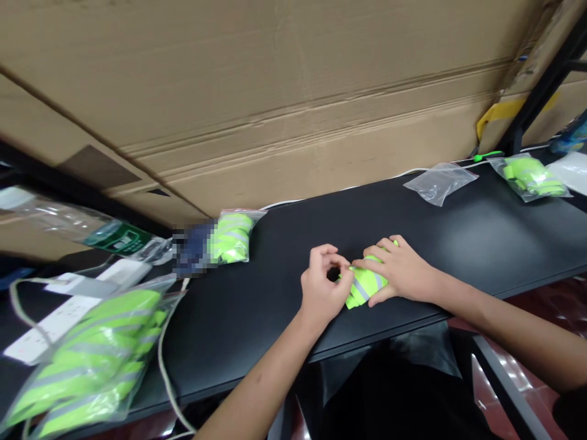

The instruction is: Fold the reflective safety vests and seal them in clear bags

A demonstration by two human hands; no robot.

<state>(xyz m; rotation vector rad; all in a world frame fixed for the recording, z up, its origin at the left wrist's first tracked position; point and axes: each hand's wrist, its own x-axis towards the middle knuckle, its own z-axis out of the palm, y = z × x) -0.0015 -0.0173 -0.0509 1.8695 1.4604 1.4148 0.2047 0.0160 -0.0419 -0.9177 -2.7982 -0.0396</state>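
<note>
On the black table (266, 305) a folded neon-yellow reflective strap (361, 291) with grey stripes lies in a small flat bundle near the front edge. My right hand (400, 269) rests over the right part of this bundle, its fingers across the top and its thumb at the near side. At the bundle's left end my left hand (324, 282) pinches thumb and fingertips together on the edge of the strap. The fingertips partly hide what they grip there. Between the hands, part of the striped fabric shows.
Bagged neon straps lie at the left front (98, 357), and smaller bags sit at back left (232, 237) and far right (532, 176). A clear plastic bag (441, 182) lies near the cardboard wall (321, 134). A white power strip (59, 321) and cable (166, 366) occupy the left side.
</note>
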